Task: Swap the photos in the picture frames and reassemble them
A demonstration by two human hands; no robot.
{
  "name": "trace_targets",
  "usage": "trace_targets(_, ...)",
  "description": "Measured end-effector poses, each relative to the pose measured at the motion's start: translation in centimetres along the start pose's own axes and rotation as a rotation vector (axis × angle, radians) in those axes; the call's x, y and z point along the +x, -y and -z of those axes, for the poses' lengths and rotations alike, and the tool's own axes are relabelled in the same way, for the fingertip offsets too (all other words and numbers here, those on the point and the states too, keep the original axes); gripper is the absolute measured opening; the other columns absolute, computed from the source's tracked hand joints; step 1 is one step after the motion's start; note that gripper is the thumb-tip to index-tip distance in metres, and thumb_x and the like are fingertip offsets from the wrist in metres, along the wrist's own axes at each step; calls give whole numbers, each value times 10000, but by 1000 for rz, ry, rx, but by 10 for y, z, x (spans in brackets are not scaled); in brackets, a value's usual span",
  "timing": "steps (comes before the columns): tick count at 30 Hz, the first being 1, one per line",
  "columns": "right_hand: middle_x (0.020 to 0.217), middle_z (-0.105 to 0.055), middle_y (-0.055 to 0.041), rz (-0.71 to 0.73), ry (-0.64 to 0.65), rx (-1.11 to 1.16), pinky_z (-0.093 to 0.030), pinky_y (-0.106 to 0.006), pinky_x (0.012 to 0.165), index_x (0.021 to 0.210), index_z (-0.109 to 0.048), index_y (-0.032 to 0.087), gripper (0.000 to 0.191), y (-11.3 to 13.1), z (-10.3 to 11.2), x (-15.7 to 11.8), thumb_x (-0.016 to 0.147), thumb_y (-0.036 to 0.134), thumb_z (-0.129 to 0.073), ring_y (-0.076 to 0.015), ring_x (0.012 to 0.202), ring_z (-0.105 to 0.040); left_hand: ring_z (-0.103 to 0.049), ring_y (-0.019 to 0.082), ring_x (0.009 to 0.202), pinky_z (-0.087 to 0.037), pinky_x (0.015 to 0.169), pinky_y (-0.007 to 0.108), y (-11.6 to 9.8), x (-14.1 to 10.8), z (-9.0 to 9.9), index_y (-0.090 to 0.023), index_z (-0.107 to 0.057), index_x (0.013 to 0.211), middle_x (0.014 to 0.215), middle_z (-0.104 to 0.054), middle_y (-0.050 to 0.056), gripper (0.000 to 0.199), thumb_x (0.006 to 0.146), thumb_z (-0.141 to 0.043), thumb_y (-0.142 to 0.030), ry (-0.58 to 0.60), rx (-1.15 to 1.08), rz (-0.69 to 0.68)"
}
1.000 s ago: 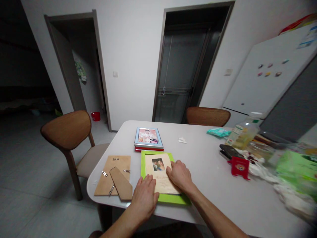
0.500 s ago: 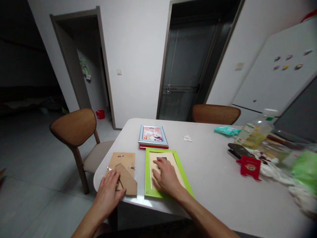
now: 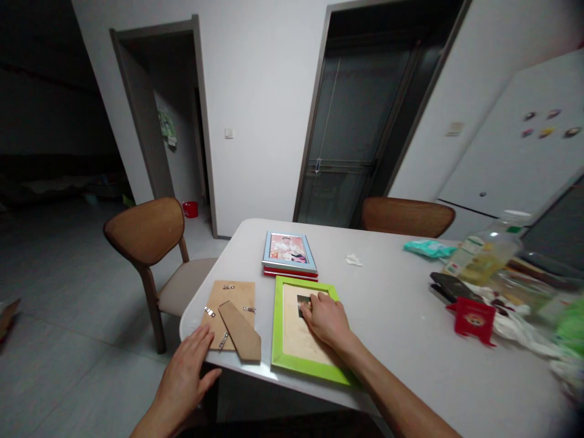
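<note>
A lime-green picture frame (image 3: 279, 340) lies flat near the table's front edge, with a cream sheet (image 3: 296, 338) inside. On the sheet sits a small dark photo (image 3: 302, 307). My right hand (image 3: 329, 321) rests over it, fingers curled and thumb at the photo's edge; whether the photo is lifted I cannot tell. To the left is a wooden frame backing board (image 3: 218, 299) with metal clips and a slanted stand leg (image 3: 241, 334). Beside its lower left corner is my left hand (image 3: 185, 368), open, thumb apart, fingertips at the board's edge.
Behind the green frame, a light-blue picture frame (image 3: 312, 261) with a picture lies on red ones (image 3: 292, 275). Crumpled tissue (image 3: 353, 260), a teal packet (image 3: 429, 248), a bottle (image 3: 486, 252), a dark wallet-like object (image 3: 449, 287) and a red card (image 3: 474, 320) lie rightward. Chairs (image 3: 146, 231) stand around.
My right hand's fingers have curled in and shifted right, showing more of the small photo. My left hand has slid off the backing board toward its lower left. The view has shifted slightly.
</note>
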State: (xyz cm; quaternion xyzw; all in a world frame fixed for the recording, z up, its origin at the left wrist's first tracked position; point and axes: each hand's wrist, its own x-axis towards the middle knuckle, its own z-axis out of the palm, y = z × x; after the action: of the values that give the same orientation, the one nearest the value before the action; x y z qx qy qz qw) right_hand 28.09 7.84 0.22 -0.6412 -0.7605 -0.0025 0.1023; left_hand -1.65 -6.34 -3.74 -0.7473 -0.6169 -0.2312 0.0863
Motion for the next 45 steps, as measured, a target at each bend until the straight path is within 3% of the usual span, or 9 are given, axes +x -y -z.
trace_targets(4, 1068, -499, -154, 72, -44, 69, -247, -377, 819, 976, -547, 134, 376, 20, 6, -15, 806, 386, -325, -255, 1009, -410, -527, 241, 987, -459, 828, 401, -4, -2, -2, -166, -513, 1045, 1079, -572, 106, 381, 690, -584, -286, -99, -32, -33)
trace_targets(7, 1110, -491, -105, 272, -50, 217, -238, -360, 843, 1051, -519, 187, 349, 57, 10, -31, 789, 370, -380, -232, 1023, -399, -552, 222, 917, -480, 780, 383, -6, -4, 2, -186, -519, 1008, 995, -603, 86, 303, 718, -561, -266, -117, -73, -32)
trace_targets(10, 1001, -539, -70, 438, 25, 313, -283, -342, 795, 1040, -519, 219, 365, 97, 11, -46, 742, 417, -447, -218, 928, -438, -557, 224, 905, -479, 777, 387, -3, -3, 5, -192, -515, 1006, 969, -608, 84, 303, 724, -559, -296, -120, -97, -9)
trace_targets(14, 926, -530, -94, 424, 83, 333, -322, -338, 744, 984, -539, 183, 382, 129, 6, -49, 645, 360, -548, -227, 870, -441, -520, 251, 1009, -456, 829, 412, 11, -2, 1, -185, -501, 1065, 1106, -551, 116, 410, 708, -564, -376, -137, -78, 0)
trace_targets(20, 929, -505, -86, 391, 102, 541, -361, -293, 737, 1026, -530, 169, 476, 136, 0, -46, 566, 277, -585, -210, 880, -429, -524, 222, 1022, -456, 846, 350, 29, 1, -5, -233, -514, 1082, 1123, -560, 78, 436, 712, -529, -463, -126, -123, -59)
trace_targets(24, 912, -496, -72, 383, 46, 631, -367, -278, 753, 1018, -545, 175, 449, 126, 21, -49, 580, 271, -582, -190, 871, -431, -535, 201, 1008, -458, 839, 316, 17, 15, 14, -234, -501, 1099, 1158, -533, 84, 430, 727, -519, -449, -159, -164, -98)
trace_targets(28, 877, -499, -53, 366, 3, 611, -368, -278, 767, 950, -581, 190, 365, 92, 47, -53, 586, 211, -563, -174, 847, -444, -524, 200, 1023, -452, 852, 313, -19, 40, 27, -207, -514, 1078, 1153, -535, 98, 408, 714, -566, -382, -142, -245, -156)
trace_targets(37, 910, -544, -70, 143, 53, 458, -366, -300, 826, 947, -613, 162, 380, -6, 53, -66, 587, 201, -495, -193, 885, -484, -463, 226, 1090, -389, 927, 344, -120, 84, -2, -118, -528, 1047, 1181, -498, 154, 443, 635, -658, -213, 209, -340, -151)
trace_targets(45, 876, -548, -78, 130, 57, 414, -370, -284, 783, 904, -635, 148, 364, -19, 34, -62, 575, 229, -501, -197, 853, -483, -415, 239, 1130, -295, 972, 417, -132, 94, -14, -143, -525, 1029, 1198, -487, 127, 388, 672, -617, -266, 361, -297, -123)
